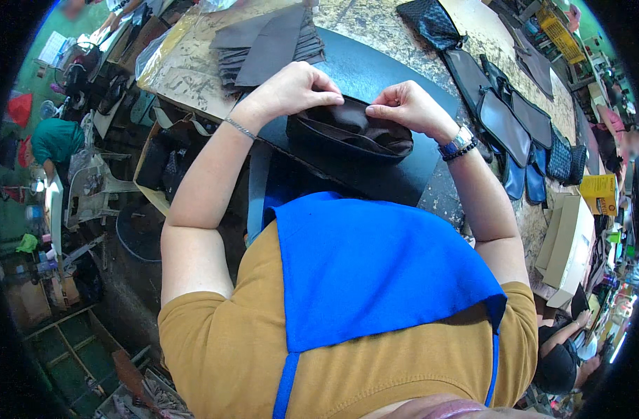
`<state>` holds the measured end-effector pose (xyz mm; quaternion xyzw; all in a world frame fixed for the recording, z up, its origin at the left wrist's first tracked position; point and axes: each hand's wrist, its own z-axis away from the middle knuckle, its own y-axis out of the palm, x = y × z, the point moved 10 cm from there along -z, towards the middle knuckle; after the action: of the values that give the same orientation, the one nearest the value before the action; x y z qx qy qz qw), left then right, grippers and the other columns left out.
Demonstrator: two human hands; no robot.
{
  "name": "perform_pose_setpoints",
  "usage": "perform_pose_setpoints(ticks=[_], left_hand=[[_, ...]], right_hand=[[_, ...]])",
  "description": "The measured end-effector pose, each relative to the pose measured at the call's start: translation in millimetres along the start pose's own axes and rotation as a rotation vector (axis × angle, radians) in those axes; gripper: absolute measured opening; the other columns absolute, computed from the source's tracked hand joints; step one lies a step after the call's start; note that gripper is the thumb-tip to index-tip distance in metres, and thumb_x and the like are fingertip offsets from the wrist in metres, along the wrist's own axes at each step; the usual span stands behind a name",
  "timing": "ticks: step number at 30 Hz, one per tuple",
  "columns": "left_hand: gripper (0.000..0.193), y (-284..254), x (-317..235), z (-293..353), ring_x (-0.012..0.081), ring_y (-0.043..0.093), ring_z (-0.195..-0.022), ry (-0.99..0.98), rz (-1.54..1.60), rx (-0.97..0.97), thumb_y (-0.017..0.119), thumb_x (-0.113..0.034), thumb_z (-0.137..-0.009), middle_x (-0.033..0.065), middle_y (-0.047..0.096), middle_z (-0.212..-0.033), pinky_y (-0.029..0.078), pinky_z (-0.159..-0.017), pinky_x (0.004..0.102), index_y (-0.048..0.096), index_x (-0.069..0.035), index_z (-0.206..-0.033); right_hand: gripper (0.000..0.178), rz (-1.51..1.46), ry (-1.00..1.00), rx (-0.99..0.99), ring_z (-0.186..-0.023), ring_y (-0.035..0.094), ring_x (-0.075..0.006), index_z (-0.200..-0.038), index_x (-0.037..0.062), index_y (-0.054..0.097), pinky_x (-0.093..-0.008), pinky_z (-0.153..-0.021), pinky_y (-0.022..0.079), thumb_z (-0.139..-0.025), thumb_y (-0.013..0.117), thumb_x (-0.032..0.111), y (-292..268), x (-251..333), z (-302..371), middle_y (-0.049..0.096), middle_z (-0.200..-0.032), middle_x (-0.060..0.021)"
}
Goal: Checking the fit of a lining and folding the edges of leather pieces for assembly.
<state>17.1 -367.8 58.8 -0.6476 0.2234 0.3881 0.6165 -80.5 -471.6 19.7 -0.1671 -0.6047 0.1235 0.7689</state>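
Dark brown fabric — a soft pouch — sits on a black mat at the near edge of the worn tabletop. Both hands pinch its upper rim: the left hand and right hand have fingers closed on the fabric, fingertips near each other. Brown cut pieces lie stacked beyond — black pouches to the right.
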Motion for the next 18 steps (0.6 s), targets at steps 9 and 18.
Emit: perform_pose_setpoints(ticks=[9, 18], left_hand=[[0.021, -1, 10, 7, 0.0068, 0.061, -0.071, -0.004, 0.105, 0.005, 0.075, -0.022, -0.083, 0.0038, 0.071, -0.077, 0.051, -0.069, 0.0251, 0.075, -0.003, -0.092], [0.023, 0, 27, 7, 0.0095, 0.060, -0.064, -0.176, 0.013, -0.051, 0.076, -0.025, -0.079, 0.0063, 0.069, -0.070, 0.051, -0.065, 0.0260, 0.075, -0.003, -0.086]], right_hand=[[0.023, 0.017, -0.026, -0.013, -0.063, 0.054, -0.0047, -0.085, 0.0025, 0.072, -0.0242, -0.057, 0.045, -0.084, 0.073, 0.026, -1, -8, 2, 0.066, -0.069, 0.0007], [0.022, 0.066, -0.102, 0.005, -0.066, 0.056, -0.0038, -0.090, -0.0003, 0.070, -0.0212, -0.060, 0.047, -0.089, 0.069, 0.022, 5, 4, 3, 0.066, -0.074, 0.0014]])
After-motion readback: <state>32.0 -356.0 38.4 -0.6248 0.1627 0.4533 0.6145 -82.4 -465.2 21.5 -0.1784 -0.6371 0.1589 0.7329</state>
